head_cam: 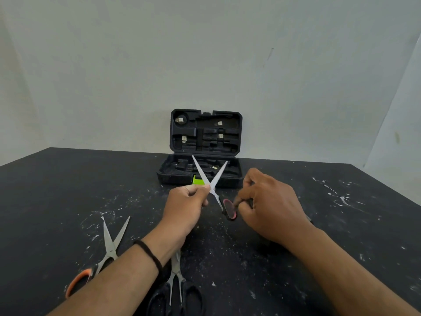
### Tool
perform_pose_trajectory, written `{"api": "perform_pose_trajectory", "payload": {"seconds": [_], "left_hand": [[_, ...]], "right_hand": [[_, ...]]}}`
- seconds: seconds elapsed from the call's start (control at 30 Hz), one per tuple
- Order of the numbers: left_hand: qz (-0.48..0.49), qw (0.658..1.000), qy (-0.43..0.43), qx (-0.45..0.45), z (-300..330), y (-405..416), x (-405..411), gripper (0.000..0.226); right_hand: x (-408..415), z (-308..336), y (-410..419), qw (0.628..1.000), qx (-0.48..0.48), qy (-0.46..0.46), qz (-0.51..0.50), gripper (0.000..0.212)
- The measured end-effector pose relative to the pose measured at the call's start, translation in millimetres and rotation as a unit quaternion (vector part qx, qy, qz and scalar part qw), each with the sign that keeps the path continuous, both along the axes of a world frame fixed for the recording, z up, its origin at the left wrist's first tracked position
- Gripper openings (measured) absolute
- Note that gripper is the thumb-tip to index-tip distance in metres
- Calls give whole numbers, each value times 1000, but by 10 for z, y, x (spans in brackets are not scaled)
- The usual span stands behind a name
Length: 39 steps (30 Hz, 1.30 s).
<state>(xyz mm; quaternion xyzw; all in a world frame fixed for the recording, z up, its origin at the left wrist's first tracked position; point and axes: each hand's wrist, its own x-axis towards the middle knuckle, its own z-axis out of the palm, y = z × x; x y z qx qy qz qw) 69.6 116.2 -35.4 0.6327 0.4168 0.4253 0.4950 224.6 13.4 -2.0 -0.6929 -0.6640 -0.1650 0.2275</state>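
So I'm holding the red-handled scissors up off the counter with both hands, right in front of the open black tool case. The blades are standing wide apart and crossing in an X, with the tips pointing up and away from me toward the case.

My left grip is curling tight around one side of the scissors just below where the blades cross, fingers wrapped all the way in. Whatever part it's closing on is hiding inside my fist. My right grip is pinching at the red handle loop with curled fingers and thumb, though I can't tell exactly how the fingertips are sitting on it.

The case is leaning its lid against the wall, and a bright green thing is showing at its front edge, just behind the blades.

Two more pairs are lying flat on the counter near me. The orange-handled scissors are sitting left of my left forearm with the blades partly apart, and the black-handled scissors are lying just beside that forearm, closed. A black band is sitting on my left wrist.
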Motion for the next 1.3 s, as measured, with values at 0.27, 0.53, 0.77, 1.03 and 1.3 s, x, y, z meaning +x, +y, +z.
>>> {"api": "perform_pose_trajectory", "payload": {"seconds": [0.27,0.53,0.77,1.03,1.3], "left_hand": [[15,999,-40,-18,17,8,17,27],[55,998,-27,35,53,49,-25,39],[20,994,-90,-56,66,6,6,22],[38,996,-83,-3,112,52,-66,24],[20,995,-95,0,83,-6,-12,17]], "right_hand": [[-153,-114,76,996,25,-5,82,34],[-9,-114,50,992,102,52,57,28],[-101,-230,159,994,91,12,57,38],[0,-202,111,982,162,90,44,27],[-104,-224,192,992,102,64,-19,34]]}}
